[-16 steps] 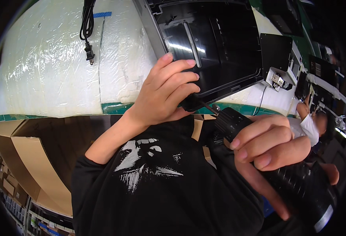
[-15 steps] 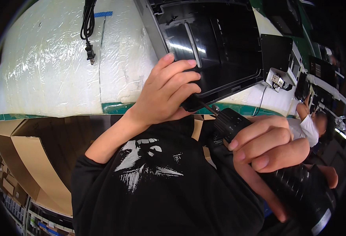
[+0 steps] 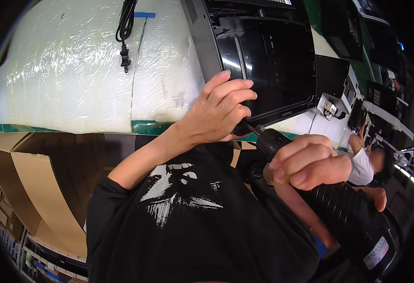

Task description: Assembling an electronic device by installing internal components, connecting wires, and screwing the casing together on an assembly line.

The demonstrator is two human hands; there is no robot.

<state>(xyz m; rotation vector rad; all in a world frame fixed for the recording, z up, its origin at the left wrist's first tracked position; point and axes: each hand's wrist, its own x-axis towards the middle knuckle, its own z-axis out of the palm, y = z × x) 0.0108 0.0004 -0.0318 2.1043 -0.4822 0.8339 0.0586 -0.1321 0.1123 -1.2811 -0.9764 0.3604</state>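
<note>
The view shifted; left hand still grips black casing, right hand the power driver; work stage seems unchanged.

The head fisheye looks down, apparently near hands.

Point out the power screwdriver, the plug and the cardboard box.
Power screwdriver [image 3: 344, 213]: head view, on its black ribbed body.
Plug [image 3: 125, 57]: head view, on its black body, above the prongs.
Cardboard box [image 3: 42, 184]: head view, on its tan flap.
</note>
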